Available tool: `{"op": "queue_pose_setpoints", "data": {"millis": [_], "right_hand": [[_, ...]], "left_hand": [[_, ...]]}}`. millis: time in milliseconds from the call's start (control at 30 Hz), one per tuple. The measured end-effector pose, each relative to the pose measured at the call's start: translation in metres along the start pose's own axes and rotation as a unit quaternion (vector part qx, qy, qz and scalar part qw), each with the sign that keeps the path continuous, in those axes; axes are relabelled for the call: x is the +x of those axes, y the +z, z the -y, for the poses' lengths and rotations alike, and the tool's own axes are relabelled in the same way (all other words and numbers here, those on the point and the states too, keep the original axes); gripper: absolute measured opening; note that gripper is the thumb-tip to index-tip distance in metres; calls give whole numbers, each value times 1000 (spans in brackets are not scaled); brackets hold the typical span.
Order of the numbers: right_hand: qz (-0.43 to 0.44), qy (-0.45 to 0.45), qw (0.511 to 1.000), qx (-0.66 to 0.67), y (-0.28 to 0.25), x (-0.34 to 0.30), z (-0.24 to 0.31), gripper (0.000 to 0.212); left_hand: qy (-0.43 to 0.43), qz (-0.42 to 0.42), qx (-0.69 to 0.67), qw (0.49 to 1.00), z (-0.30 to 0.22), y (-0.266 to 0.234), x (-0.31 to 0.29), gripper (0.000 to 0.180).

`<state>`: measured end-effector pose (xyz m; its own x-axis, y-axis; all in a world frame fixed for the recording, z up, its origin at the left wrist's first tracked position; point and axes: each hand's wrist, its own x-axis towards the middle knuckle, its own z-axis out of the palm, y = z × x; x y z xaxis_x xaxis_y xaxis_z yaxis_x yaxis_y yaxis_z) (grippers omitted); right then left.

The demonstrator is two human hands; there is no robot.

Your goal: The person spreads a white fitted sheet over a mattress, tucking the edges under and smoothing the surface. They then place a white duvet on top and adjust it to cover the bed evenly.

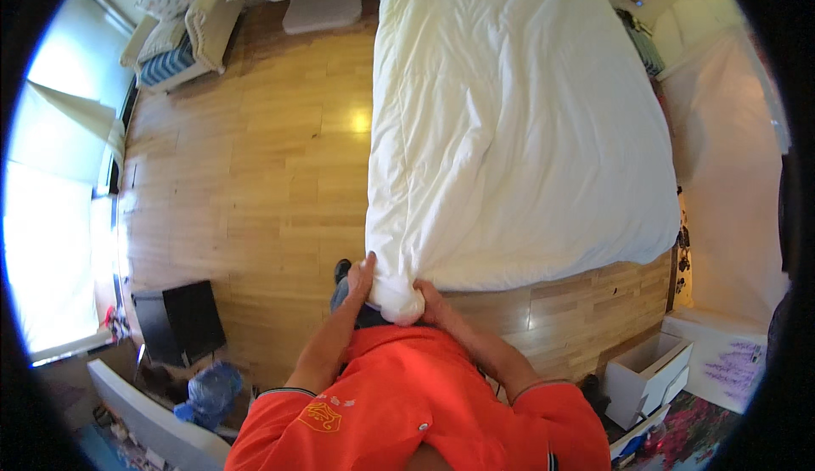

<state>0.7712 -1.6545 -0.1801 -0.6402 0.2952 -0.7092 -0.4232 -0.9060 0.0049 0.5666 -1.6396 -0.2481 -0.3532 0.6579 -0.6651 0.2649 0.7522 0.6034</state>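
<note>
A large white duvet (pixel 543 131) lies spread over the bed, with long wrinkles running down its left side. Its near left corner is pulled off the bed toward my body and bunched between my hands. My left hand (pixel 361 278) grips the left edge of this corner, thumb pointing up along the cloth. On the other side, my right hand (pixel 432 301) is closed on the bunched fabric. Between them the corner bulges into a rounded lump in front of my waist. The fingers of both hands are partly hidden by the cloth.
Wooden floor (pixel 246 182) stretches left of the bed. A cushioned armchair (pixel 182 42) and a white stool (pixel 321 4) stand at the far left. Near left are a black box-shaped object (pixel 178 322) and a blue water jug (pixel 212 390). An open white drawer (pixel 649 369) juts out near right.
</note>
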Motion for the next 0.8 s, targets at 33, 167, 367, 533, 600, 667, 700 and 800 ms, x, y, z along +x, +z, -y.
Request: {"op": "queue_pose_setpoints", "data": {"millis": [33,167,367,533,600,667,700,800], "right_hand": [[5,21,1000,-15,27,-11,1,45],[-39,-53,998,22,25,-2,-2,46],[-34,-287,940,180,101,-4,-36,57],[-544,-185,816,-60,51,66,-96,74],[-563,-313,705,-297,65,77,-100,68],[-502,-388,619,-463,84,84,-88,61],[-479,-393,639,-456,87,95,-84,60],[-430,-403,674,-445,130,122,-70,62]], "left_hand": [[-42,-21,-52,998,33,8,32,78],[-147,291,-312,892,-48,2,22,64],[-85,185,-26,979,28,-40,137,39],[-9,150,-26,988,5,-137,127,35],[-35,204,-52,977,-3,-147,119,31],[-70,250,-81,962,18,-140,126,26],[-91,263,-61,959,-1,-134,108,25],[-100,318,-90,939,-20,-124,65,23]]}}
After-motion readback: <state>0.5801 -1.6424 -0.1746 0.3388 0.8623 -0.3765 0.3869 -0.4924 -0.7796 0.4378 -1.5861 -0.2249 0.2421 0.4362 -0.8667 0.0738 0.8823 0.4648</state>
